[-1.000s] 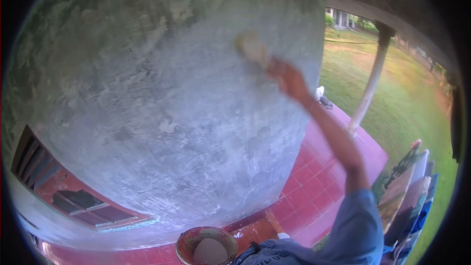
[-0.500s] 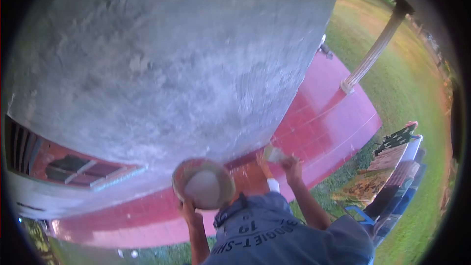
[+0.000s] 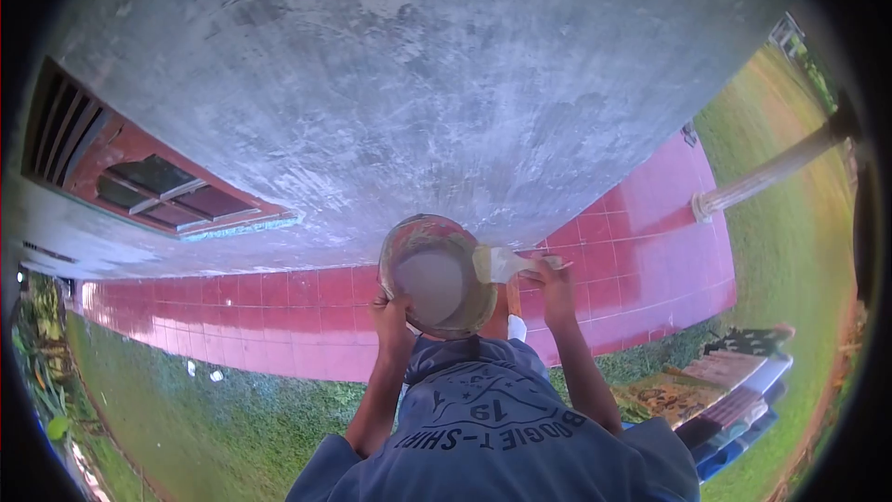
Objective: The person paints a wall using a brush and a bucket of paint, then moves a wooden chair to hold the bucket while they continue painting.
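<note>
My left hand [image 3: 394, 312] grips the rim of a round bowl [image 3: 483, 311], its thumb over the edge. Pale, whitish paint [image 3: 429, 281] lies inside the bowl. Closed around the handle of a wide paintbrush [image 3: 503, 265], my right hand [image 3: 552, 284] is just right of the bowl. The brush's yellowish bristles overlap the bowl's right rim in this view. In front of me rises a grey wall [image 3: 409, 102] with whitish streaks and patches.
A red-framed window [image 3: 172, 191] is set in the wall at left. Pink and red floor tiles [image 3: 279, 316] run along its foot. To the right stand a column [image 3: 771, 172] and a rack of hanging cloths [image 3: 715, 390] on the grass.
My view has turned right and levelled. The brush has come in from the right to the bowl's rim, and the bowl now sits nearer the middle of the view.
</note>
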Demonstrator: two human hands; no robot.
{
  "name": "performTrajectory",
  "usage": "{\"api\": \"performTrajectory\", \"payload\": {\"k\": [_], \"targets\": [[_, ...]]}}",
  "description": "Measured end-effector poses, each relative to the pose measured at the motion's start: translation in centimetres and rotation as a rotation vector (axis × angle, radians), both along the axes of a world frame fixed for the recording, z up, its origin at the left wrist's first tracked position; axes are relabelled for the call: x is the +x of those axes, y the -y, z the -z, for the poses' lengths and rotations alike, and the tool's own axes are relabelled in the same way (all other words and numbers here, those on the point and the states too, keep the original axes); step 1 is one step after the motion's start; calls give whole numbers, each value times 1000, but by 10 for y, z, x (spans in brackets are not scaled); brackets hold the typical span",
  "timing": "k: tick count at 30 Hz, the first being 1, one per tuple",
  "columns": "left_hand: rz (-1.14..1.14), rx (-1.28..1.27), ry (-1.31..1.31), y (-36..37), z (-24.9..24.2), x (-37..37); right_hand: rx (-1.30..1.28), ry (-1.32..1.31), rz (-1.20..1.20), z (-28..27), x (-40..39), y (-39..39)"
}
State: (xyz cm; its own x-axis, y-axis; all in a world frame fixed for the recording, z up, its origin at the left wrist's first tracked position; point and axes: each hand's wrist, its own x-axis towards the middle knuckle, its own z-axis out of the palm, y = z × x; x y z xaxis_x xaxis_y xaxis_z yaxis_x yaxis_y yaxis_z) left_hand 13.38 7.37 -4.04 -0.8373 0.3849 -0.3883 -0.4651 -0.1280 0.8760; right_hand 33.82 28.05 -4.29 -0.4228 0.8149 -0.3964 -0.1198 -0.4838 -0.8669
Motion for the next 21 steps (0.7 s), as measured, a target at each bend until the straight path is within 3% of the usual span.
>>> {"api": "performTrajectory", "payload": {"k": [2,8,13,18,21], "targets": [[-12,-4,-15,-1,-6,4,-62,-3,-21,-9,-20,6],[-111,-7,11,7,-1,8,271,102,-469,6,-63,19],[-154,12,-8,9,-8,11,603,188,-562,-9,-97,44],[-185,24,19,13,-5,8,723,241,-587,-22,-123,59],[-144,9,-14,16,-5,6,911,91,-881,-23,-138,58]]}}
